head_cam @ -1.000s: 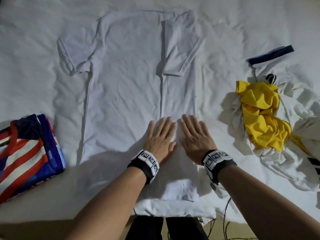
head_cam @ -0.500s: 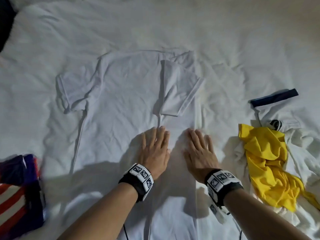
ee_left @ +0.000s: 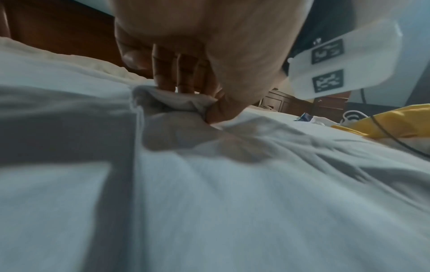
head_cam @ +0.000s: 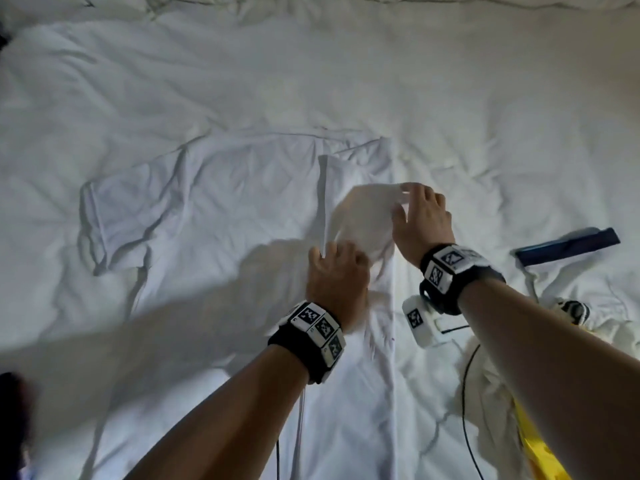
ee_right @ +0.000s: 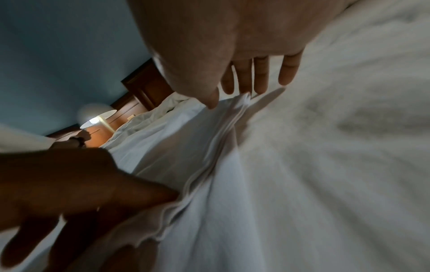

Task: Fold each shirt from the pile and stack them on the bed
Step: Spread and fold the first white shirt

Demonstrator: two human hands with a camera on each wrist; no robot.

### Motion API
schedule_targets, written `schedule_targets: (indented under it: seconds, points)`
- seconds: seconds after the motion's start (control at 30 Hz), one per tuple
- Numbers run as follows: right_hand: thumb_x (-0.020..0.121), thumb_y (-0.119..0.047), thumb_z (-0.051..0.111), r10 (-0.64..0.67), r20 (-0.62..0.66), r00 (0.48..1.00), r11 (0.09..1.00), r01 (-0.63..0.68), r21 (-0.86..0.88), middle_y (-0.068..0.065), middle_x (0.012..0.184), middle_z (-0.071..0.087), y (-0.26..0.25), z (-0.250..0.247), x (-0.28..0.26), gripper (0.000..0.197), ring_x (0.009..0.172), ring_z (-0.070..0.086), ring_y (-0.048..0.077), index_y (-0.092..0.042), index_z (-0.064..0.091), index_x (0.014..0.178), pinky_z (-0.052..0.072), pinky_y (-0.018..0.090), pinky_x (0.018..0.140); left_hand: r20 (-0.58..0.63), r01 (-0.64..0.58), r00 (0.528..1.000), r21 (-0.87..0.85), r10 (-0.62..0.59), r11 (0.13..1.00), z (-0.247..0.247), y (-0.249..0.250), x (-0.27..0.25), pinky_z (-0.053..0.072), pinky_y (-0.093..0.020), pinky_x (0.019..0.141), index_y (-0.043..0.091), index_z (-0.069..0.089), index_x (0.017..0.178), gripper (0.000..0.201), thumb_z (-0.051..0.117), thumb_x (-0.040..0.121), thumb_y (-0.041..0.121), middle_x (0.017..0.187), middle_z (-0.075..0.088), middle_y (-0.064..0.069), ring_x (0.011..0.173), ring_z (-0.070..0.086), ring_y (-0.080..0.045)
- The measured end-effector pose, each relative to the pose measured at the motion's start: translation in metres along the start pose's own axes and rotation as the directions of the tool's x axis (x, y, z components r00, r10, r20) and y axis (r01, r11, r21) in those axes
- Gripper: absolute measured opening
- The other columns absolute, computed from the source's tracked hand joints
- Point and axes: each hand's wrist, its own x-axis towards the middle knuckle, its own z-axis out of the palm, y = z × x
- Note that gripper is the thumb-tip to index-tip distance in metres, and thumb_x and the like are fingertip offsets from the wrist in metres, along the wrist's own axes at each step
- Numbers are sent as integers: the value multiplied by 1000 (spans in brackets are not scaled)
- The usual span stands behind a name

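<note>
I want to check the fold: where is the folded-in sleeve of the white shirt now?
In the head view, the sleeve is lifted right of centre, pinched between the left hand and the right hand above the white shirt.

No words, brands or numbers can be read anywhere. The wrist bands (head_cam: 313, 332) carry only black-and-white square marker patterns.

Both your forearms reach fwd, wrists w/ marker bands. Your left hand (head_cam: 336, 271) sits lower, palm down, fingers curled, thumb and fingers pinching a bunch of cloth. Your right hand (head_cam: 420, 220) is raised just ahead and to the right, thumb and index pinching a cloth edge, other fingers straight.
</note>
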Motion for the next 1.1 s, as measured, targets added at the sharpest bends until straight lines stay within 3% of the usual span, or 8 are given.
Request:
schedule_targets:
  seconds: [0.13, 0.23, 0.33, 0.4, 0.47, 0.73, 0.87, 1.1]
  points:
    - [102, -35, 49, 150, -12, 989, 989, -150, 1, 6, 136, 55, 0, 5, 17, 37, 129, 43, 30, -19, 52, 135, 30, 48, 105, -32, 10, 999, 11, -9, 1000, 2, -6, -2, 45, -41, 72, 17, 73, 92, 26, 78, 69, 25, 91, 61, -6, 77, 58, -30]
    - [101, -32, 48, 240, -42, 970, 970, -238, 45, 5, 118, 59, -2, 7, 17, 18, 117, 49, 29, -21, 60, 109, 29, 44, 97, -94, 43, 994, -58, -48, 997, -1, -8, -6, 41, -40, 72, 17, 69, 91, 18, 72, 73, 19, 86, 60, -6, 74, 58, -30]
    - [100, -28, 52, 256, -108, 961, 939, -221, 264, 1, 100, 63, -9, 1, 4, 13, 99, 56, 27, -17, 60, 97, 38, 36, 88, -188, 120, 969, -202, -159, 972, -13, -14, -14, 37, -40, 71, 17, 66, 92, 15, 65, 77, 18, 84, 59, -4, 75, 56, -31]
    - [100, -27, 56, 278, -155, 948, 887, -191, 420, -4, 89, 62, -14, -6, -16, 15, 87, 56, 20, -13, 63, 99, 36, 23, 73, -234, 178, 938, -311, -257, 934, -23, -23, -26, 39, -40, 71, 18, 65, 93, 17, 65, 75, 17, 87, 60, -3, 79, 55, -31]
    - [98, -27, 62, 318, -195, 928, 850, -188, 492, -10, 80, 61, -16, -9, -42, 13, 80, 56, 16, -15, 65, 94, 33, 18, 64, -264, 188, 916, -381, -301, 905, -28, -31, -40, 42, -41, 72, 19, 65, 93, 20, 67, 73, 15, 90, 61, -3, 84, 56, -30]
    - [89, -32, 72, 557, 29, 830, 600, -426, 677, 0, 80, 74, 1, 32, -113, 14, 79, 71, 23, -19, 72, 84, 59, 41, 75, -220, 187, 934, -366, -280, 912, -1, -49, -78, 47, -43, 72, 21, 69, 93, 21, 58, 77, 12, 96, 65, 1, 86, 60, -30]
    - [90, -32, 72, 579, 48, 814, 590, -459, 664, -1, 82, 74, 4, 35, -122, 13, 83, 70, 21, -19, 73, 88, 58, 40, 78, -221, 182, 938, -344, -268, 921, 3, -52, -79, 46, -44, 74, 20, 70, 93, 24, 53, 77, 14, 94, 66, 1, 85, 60, -30]
    - [91, -32, 72, 571, 81, 817, 602, -483, 635, -2, 79, 74, 10, 37, -129, 12, 78, 70, 19, -21, 74, 87, 59, 40, 78, -230, 212, 929, -312, -290, 926, 9, -56, -80, 45, -41, 73, 18, 70, 90, 30, 70, 65, 1, 93, 64, 1, 84, 60, -31]
